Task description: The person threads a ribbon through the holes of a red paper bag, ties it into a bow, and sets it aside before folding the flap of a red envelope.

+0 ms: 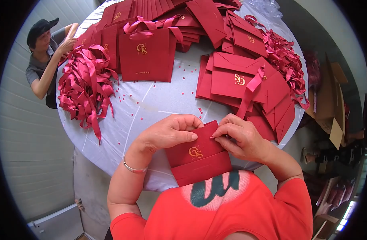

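A flat dark red paper gift bag with a gold emblem lies at the table's near edge, against my shirt. My left hand is closed on its upper left edge, the thumb on the front and the other fingers partly behind. At the bag's upper right edge, my right hand pinches with thumb and forefinger. A small pinkish tip shows at those fingertips, too small to name for certain. Beyond my right hand, a loose pink ribbon lies across a stack of flat red bags.
Left stands a heap of pink ribbons, beside an upright bag with ribbon handles. More ribbons pile at the right. Small red paper dots are scattered over the white-covered table. Across the left side, a person in a black cap works. Cardboard boxes stand right.
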`<action>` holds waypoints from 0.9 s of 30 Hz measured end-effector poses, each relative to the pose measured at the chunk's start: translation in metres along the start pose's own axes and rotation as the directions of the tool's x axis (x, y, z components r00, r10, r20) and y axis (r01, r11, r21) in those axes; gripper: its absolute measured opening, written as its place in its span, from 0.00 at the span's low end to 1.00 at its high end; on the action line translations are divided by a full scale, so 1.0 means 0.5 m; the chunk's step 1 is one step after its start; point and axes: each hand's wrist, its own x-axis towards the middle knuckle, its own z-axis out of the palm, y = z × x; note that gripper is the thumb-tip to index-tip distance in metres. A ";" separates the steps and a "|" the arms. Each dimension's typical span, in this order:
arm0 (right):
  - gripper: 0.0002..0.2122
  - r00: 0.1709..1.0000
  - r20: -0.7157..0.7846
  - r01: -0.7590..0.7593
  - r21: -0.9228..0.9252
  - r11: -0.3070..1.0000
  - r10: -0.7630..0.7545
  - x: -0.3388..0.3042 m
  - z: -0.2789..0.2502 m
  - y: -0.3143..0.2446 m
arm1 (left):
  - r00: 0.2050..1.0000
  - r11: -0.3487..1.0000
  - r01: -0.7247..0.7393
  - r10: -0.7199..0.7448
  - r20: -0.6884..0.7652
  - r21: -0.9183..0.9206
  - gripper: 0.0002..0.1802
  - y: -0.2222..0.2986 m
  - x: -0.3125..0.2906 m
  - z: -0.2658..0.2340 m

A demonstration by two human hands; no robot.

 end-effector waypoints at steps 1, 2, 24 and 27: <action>0.08 1.000 0.014 -0.023 0.022 1.000 0.022 0.001 0.000 -0.002 | 1.000 1.000 0.022 -0.022 -0.010 -0.006 0.14 -0.001 0.001 -0.003; 0.08 0.997 0.042 -0.060 0.046 0.997 0.058 0.002 -0.001 -0.003 | 1.000 1.000 0.004 -0.004 0.015 -0.024 0.14 -0.003 0.000 -0.004; 0.09 0.992 -0.071 0.078 -0.288 0.955 -0.103 0.018 -0.004 -0.020 | 0.999 0.998 0.016 -0.018 -0.028 -0.054 0.13 -0.008 -0.004 0.004; 0.09 0.994 -0.072 0.065 -0.241 0.968 -0.085 0.017 0.000 -0.020 | 0.997 1.000 0.014 -0.014 -0.075 -0.008 0.12 -0.010 -0.001 0.006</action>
